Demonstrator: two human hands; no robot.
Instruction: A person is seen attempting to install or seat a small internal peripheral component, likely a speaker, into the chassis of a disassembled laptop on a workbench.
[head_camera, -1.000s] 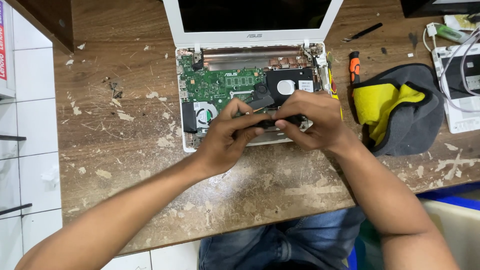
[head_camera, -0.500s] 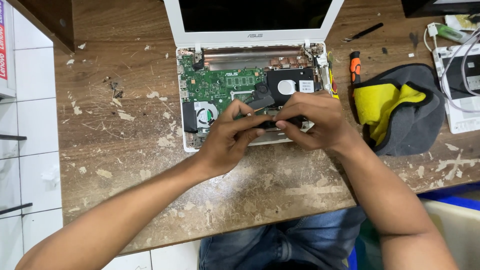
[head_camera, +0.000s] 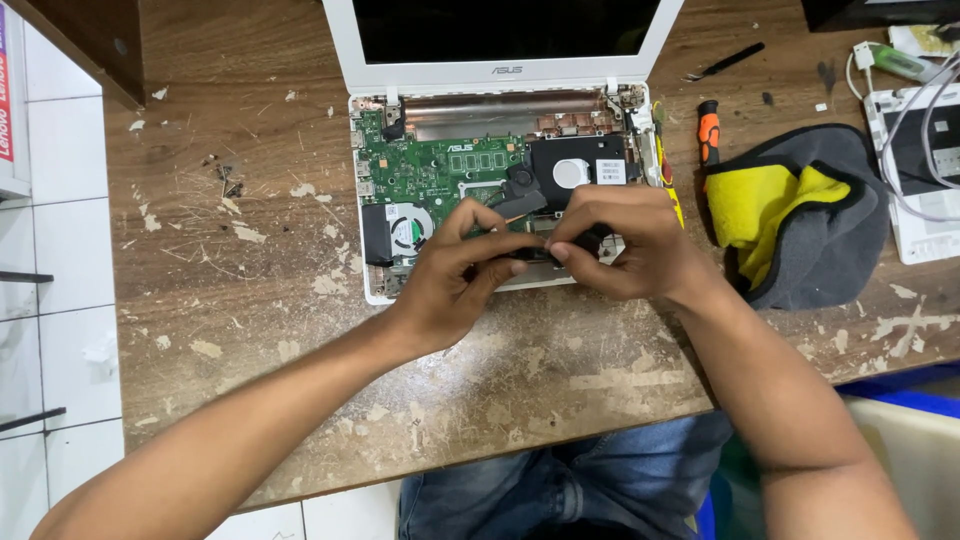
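One scarred brown wooden bench (head_camera: 250, 300) carries a white opened laptop with bared green circuit board (head_camera: 440, 170) at twelve o'clock. At three o'clock lies a grey-and-yellow folded cloth (head_camera: 800, 215). Left hand (head_camera: 450, 275) and right hand (head_camera: 625, 240) meet over the laptop's front edge, each grip clamped on a small black part (head_camera: 530, 252).

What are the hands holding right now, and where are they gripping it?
Both the left hand and right hand pinch a small dark part over the opened laptop, one at each end.
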